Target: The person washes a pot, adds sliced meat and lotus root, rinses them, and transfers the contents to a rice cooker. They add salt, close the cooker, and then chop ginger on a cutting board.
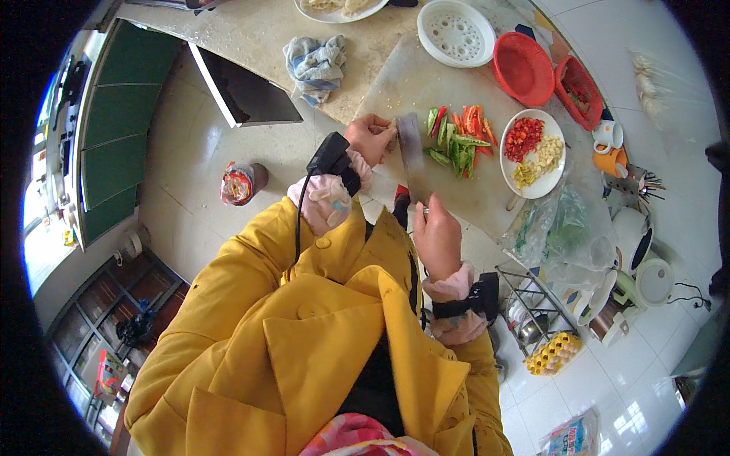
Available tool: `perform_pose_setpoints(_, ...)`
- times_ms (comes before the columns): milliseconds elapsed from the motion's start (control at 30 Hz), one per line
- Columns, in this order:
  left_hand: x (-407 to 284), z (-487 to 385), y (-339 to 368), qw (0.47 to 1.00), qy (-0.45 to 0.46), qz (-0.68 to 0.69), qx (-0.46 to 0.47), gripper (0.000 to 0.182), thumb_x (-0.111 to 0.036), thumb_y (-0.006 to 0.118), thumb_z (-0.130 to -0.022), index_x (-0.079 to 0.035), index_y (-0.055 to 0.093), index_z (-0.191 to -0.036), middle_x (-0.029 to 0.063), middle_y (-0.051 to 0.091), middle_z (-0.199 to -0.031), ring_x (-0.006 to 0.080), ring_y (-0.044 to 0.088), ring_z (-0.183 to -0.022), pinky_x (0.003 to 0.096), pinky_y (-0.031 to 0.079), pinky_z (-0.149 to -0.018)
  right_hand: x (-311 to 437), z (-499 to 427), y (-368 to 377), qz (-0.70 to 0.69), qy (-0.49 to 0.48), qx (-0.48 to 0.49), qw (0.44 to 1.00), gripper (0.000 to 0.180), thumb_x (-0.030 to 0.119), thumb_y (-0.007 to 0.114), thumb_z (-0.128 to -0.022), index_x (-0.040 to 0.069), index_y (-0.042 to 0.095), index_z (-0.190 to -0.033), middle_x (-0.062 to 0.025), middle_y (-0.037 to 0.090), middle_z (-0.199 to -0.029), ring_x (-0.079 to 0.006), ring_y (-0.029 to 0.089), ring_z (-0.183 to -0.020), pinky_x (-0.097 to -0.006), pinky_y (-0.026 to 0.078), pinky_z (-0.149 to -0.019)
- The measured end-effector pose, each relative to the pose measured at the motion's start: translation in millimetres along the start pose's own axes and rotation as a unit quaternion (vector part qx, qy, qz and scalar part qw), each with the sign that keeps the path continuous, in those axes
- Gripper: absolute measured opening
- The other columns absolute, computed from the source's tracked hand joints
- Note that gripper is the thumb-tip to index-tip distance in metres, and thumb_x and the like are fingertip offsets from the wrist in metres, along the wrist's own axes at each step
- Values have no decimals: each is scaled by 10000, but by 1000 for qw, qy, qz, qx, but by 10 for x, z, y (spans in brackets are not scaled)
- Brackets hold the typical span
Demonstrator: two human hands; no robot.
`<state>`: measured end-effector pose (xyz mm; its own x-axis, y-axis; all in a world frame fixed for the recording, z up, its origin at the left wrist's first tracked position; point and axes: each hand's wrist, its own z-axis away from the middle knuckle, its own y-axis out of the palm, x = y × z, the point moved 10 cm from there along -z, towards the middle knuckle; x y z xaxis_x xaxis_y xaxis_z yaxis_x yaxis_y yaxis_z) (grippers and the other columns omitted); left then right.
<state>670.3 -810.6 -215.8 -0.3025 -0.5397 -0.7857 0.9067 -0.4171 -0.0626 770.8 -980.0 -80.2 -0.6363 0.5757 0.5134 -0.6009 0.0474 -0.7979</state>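
Observation:
My right hand (438, 239) grips the handle of a cleaver (409, 142), whose broad blade stands over the near part of a pale cutting board (388, 85). Close against the blade's left side, my left hand (370, 138) pinches a small pale piece of food (392, 123), mostly hidden by the fingers. Right of the blade lie green pepper strips (459, 149) and red pepper strips (472, 121). Farther right, a white plate (531, 191) holds chopped red chili (523, 138), chopped garlic (548, 151) and yellowish shreds (524, 174).
A white strainer basket (425, 31) and red plastic baskets (516, 48) stand beyond the board. A crumpled cloth (315, 65) lies on the counter at left. Plastic bags (562, 228) and mugs (608, 135) are at right. Below the counter stands a metal rack (522, 279).

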Motion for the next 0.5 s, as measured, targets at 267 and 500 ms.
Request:
perform_pose_setpoints(267,73,-55,32,999,35,-12,19,234,-137,731,-835,32,651,-977,83,642,-797,148,612,-589,297,538,-449,27,-122,315,42,11,7,999,194,127,552,-893,-25,538,-1014,-222,640,-668,-405,641,-614,-501,516,-555)
perform_pose_setpoints(500,187,-138,42,999,38,11,35,250,-110,714,-857,20,625,-1050,90,662,-843,169,653,-670,322,578,-496,-39,-332,444,-8,25,-32,999,166,157,562,-880,-5,552,-917,-250,652,-712,-429,650,-673,-517,517,-598)
